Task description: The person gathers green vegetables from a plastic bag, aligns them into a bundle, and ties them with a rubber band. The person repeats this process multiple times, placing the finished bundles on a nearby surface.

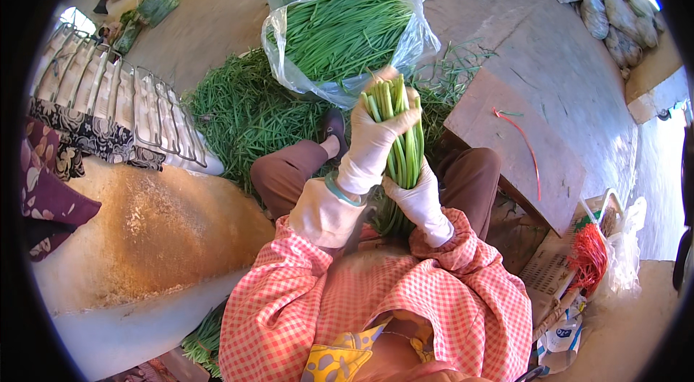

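Observation:
A thick bundle of green vegetable stems (404, 157) stands nearly upright before my chest, pale cut ends at the top. My left hand (368, 138), in a white glove with a green bangle at the wrist, wraps around its upper part. Lower down, my gloved right hand (417, 200) grips the same bundle from the right side. The leafy lower end hangs towards my lap and is partly hidden by my hands and sleeves. Just beyond my hands, a clear plastic bag (279, 59) holds long green stalks (347, 29).
Loose green trimmings (255, 111) cover the floor by my foot. At right, a wooden board (488, 122) bears a red tie strip (523, 138). A plastic basket (547, 273) holds red strips (588, 257). A white rack (108, 89) and a stained slab (157, 225) stand at left.

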`<state>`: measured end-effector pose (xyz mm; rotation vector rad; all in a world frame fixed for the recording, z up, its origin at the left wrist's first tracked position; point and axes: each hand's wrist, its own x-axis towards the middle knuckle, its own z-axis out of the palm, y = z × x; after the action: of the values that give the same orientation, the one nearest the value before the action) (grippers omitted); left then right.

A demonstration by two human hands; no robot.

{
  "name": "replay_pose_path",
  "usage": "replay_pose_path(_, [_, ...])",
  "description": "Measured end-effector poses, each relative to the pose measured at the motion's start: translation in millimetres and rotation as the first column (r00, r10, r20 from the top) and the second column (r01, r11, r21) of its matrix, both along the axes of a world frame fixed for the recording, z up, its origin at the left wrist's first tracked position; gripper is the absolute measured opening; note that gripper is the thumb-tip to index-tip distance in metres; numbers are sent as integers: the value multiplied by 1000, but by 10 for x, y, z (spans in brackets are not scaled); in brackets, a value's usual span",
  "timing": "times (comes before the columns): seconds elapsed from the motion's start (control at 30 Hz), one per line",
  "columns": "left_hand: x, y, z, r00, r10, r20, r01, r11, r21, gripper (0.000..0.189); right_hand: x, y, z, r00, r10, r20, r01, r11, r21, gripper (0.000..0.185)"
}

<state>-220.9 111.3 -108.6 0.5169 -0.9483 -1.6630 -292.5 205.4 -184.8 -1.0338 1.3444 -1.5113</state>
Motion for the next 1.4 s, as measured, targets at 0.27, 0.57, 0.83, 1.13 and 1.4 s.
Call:
replay_pose_path(0.27, [99, -763, -150, 945, -276, 176, 220, 934, 281, 33, 7, 22, -216, 999, 7, 42, -12, 993, 120, 46])
replay_pose_path(0.57, [592, -1014, -358, 986, -131, -103, 140, 987, 80, 40, -74, -64, -307, 987, 5, 164, -38, 980, 197, 52])
replay_pose_path(0.83, [202, -409, -655, 790, -610, 71, 587, 783, 205, 63, -303, -161, -319, 913, 409, 4, -405, 904, 139, 75])
replay_pose_path(1.13, [30, -356, -444, 677, -697, 236, 661, 717, 221, 46, -1318, -1147, 2137, 481, 646, -593, -705, 687, 177, 68])
replay_pose_path(1.4, [20, -516, -284, 880, -398, 261, 364, 916, 169, 44, -1146, -787, 778, 954, 249, -165, -280, 938, -203, 104])
